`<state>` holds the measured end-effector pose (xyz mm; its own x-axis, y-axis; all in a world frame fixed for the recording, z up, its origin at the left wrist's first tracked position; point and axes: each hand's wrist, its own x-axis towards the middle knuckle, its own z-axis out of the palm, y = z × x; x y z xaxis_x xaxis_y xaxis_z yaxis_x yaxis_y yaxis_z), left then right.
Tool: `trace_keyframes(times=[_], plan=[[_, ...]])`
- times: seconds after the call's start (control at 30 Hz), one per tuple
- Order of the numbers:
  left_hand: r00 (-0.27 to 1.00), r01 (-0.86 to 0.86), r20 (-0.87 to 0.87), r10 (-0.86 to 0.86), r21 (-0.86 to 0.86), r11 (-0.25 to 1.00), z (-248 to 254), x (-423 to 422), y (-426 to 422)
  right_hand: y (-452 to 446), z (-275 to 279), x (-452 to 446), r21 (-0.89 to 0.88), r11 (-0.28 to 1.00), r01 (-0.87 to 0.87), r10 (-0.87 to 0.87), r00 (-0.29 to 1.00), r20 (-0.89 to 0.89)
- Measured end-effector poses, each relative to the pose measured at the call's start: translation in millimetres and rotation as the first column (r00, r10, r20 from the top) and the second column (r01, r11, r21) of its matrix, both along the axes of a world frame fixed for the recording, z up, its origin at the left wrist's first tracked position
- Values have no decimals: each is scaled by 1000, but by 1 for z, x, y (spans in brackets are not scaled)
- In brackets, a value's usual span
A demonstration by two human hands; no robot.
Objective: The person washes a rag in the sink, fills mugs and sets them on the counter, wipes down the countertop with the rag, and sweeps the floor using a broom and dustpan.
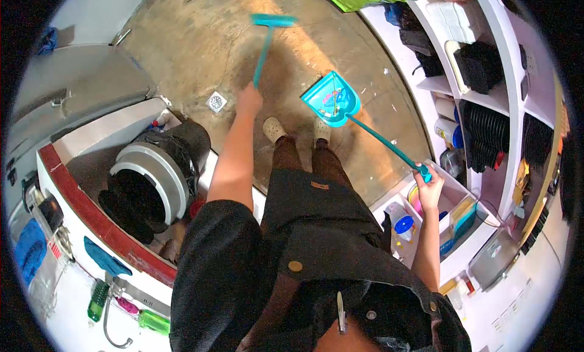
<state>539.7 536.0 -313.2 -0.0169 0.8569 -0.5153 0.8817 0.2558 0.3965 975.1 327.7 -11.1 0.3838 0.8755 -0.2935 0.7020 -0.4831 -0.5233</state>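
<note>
My left hand (249, 101) is wrapped round the handle of a teal broom (263, 57). Its wide broom head (274, 20) is on the floor farther ahead, slightly blurred. With fingers closed, my right hand (430, 186) grips the end of the long handle of a teal dustpan (348, 107). The pan rests on the floor near my right shoe, its opening turned toward the upper left. Small colourful scraps (332, 101) lie inside it. A gap of bare floor separates the broom head from the pan.
A square floor drain (216, 101) lies left of my feet. On the left stands a bin lined with black plastic (196, 148) behind a low wall with a red edge (91, 209). White shelves (447, 84) with black items line the right. Small bits of litter dot the floor.
</note>
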Motion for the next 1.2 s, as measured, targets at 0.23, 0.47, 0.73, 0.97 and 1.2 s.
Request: trace_keyframes(times=[0.23,0.47,0.73,0.97,1.2], plan=[[996,-44,-85,21,-273,961,93,18,-191,-31,-5,65,6,1000,-28,28,999,-33],[965,-259,-104,241,-221,940,193,27,-283,-53,-22,148,-26,978,-208,206,976,-69],[941,-330,-85,328,-22,944,105,80,-120,-68,-29,185,-45,967,-252,253,967,20],[978,-138,-166,126,-64,988,92,137,-190,-80,-41,211,-20,968,-249,249,968,28],[964,-263,-121,236,-344,901,186,127,-365,-58,-46,225,-138,959,-249,255,967,27]])
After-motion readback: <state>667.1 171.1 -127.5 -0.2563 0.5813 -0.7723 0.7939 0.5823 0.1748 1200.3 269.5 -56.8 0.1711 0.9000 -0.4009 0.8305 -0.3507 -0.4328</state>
